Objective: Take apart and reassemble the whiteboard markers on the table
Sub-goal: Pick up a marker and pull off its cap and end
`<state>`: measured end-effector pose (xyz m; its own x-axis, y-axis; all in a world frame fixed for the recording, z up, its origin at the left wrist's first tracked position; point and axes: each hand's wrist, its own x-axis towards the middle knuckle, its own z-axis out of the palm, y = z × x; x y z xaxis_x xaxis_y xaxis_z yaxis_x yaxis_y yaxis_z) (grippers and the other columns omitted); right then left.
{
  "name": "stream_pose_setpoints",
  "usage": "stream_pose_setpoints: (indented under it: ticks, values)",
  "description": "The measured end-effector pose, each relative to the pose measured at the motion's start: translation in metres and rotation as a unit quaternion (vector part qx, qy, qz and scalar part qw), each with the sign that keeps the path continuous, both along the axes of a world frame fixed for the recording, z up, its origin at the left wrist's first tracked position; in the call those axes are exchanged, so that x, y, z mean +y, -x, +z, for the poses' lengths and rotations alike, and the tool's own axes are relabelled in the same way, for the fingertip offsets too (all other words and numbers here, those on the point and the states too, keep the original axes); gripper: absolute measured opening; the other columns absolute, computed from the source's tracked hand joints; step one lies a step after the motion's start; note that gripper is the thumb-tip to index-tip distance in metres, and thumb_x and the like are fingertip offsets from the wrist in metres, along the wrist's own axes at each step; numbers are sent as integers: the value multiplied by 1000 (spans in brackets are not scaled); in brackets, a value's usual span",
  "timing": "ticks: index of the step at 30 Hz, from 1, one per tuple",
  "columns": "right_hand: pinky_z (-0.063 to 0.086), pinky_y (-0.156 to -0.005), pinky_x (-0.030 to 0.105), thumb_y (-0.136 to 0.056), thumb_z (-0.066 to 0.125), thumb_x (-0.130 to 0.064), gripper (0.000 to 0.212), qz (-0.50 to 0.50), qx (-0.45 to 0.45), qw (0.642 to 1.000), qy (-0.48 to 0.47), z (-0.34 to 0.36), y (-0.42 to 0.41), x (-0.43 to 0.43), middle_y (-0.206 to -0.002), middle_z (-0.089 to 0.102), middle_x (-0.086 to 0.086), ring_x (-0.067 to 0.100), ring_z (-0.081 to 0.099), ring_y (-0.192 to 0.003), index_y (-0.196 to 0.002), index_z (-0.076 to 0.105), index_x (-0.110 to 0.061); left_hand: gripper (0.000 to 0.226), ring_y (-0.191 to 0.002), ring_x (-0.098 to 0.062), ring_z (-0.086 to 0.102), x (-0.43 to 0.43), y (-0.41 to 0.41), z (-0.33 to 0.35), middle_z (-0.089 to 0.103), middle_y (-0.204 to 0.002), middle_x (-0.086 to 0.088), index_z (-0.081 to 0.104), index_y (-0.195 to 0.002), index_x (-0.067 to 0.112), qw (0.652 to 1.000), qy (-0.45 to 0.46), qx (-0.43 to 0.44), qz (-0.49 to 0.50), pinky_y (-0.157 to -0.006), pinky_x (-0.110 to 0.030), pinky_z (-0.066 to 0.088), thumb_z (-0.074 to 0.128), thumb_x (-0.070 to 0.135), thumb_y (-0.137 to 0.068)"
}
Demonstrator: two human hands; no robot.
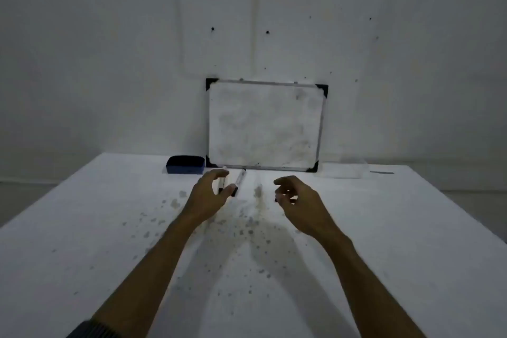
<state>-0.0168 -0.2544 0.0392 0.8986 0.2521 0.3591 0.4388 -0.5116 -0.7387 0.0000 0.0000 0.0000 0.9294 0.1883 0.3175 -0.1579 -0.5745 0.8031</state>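
Observation:
Two white whiteboard markers with black caps lie side by side on the white table, in front of the small whiteboard. One marker shows clearly; the other marker is partly hidden behind my left hand. My left hand hovers over them with fingers spread and curved, thumb near the clear marker's black cap, holding nothing. My right hand is to the right, fingers loosely curled. A small dark piece shows at its fingertips; whether it is held I cannot tell.
A small whiteboard with black corners leans against the wall at the back of the table. A dark blue eraser sits to its left. A clear plastic box stands at the back right. Grey stains speckle the table's middle.

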Motion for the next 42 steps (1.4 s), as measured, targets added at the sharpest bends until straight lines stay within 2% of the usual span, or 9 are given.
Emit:
stream_pose_setpoints:
  ticks: [5,9,13,19,27,31,34,38,42]
  values:
    - [57,-74,21,-98,62,-25,29,1,47,993,104,-20,-43,46,-104,69,-3,9,64,-85,-125,62,-16,101,-146,-27,38,23,-4,-37,38,-161,-6,34,-156,17,979,-155,107,83,-121,-44,26,72,69,-79]
    - [53,-81,30,-91,67,-41,36,-69,113,984,121,-26,-93,89,-106,72,5,22,68,-98,-116,69,-15,92,-147,-24,37,30,-13,-54,38,-162,-5,35,-155,14,967,-218,111,65,-122,-40,25,58,71,-87]
    - [45,-57,29,-77,69,-64,52,-134,145,972,129,-43,-127,124,-80,66,6,28,71,-80,-82,61,-13,89,-145,-23,40,33,-19,-62,40,-160,-4,38,-154,14,974,-198,89,62,-120,-39,30,62,68,-87]
    - [38,-53,26,-82,71,-38,36,-181,152,962,139,-47,-128,142,-71,53,-1,16,50,-59,-71,46,-16,89,-148,-24,36,31,-20,-62,37,-162,-6,33,-157,12,974,-197,89,62,-123,-38,24,60,65,-90]
    - [34,-52,24,-82,70,-36,41,-115,218,967,-68,-28,-76,103,-48,53,3,15,40,-44,-57,54,-7,36,-124,-14,54,10,-6,-31,60,-138,-1,56,-139,15,992,108,3,67,-108,-28,41,41,28,-110]
    - [48,-60,23,-92,68,-38,37,-48,225,970,-83,-28,-34,76,-92,76,19,21,67,-66,-95,78,-3,44,-107,-19,68,-20,-8,-16,74,-121,-5,68,-131,13,971,230,58,-5,-93,-30,54,38,38,-110]
    - [43,-63,14,-96,66,-36,30,-17,199,979,-45,-31,-21,62,-95,76,-1,0,63,-77,-113,77,-14,42,-106,-21,72,-41,-9,-12,80,-109,-1,77,-116,24,955,273,102,-52,-93,-34,56,43,47,-106]
    - [47,-71,16,-95,68,-40,33,0,178,984,-28,-31,-24,47,-106,78,0,4,67,-84,-114,77,-15,24,-102,-18,75,-57,-19,-4,82,-97,3,80,-103,29,942,311,71,-100,-87,-30,60,60,41,-100]
    - [45,-67,15,-97,62,-45,30,7,128,991,-40,-34,-34,20,-87,79,-7,-10,64,-65,-97,79,-19,22,-85,-12,75,-60,-18,-6,80,-89,4,78,-108,29,962,254,29,-91,-77,-26,62,59,38,-101]
